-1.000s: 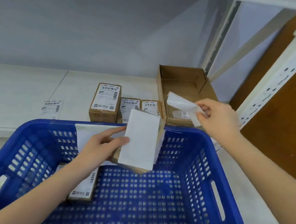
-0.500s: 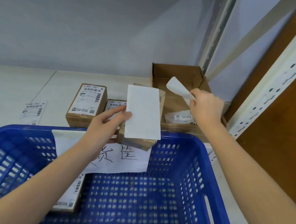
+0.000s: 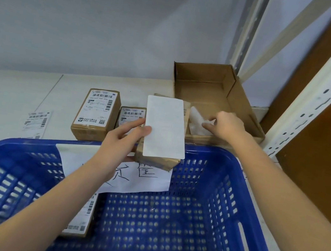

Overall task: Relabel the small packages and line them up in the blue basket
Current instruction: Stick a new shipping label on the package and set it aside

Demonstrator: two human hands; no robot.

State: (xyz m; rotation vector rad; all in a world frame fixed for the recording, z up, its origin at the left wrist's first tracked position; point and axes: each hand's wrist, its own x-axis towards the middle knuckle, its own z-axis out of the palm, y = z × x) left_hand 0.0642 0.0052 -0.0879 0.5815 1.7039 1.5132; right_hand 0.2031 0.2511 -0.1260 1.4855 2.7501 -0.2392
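I take this for a parcel stockroom or small warehouse. Beyond my left grip (image 3: 122, 140), small brown packages (image 3: 96, 114) with printed barcode labels sit on a white shelf (image 3: 10, 87). Right of my right grip (image 3: 228, 125) rises a slotted metal rack upright (image 3: 324, 100). Below both lies a blue basket (image 3: 166, 223), a handwritten paper sign (image 3: 141, 178) on its far wall.

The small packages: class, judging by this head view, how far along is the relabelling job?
Done: one labelled package lies in the blue basket. In hand: the left hand holds a package under a blank white label; the right hand is at white scraps in the open carton. Left: two packages on the shelf.
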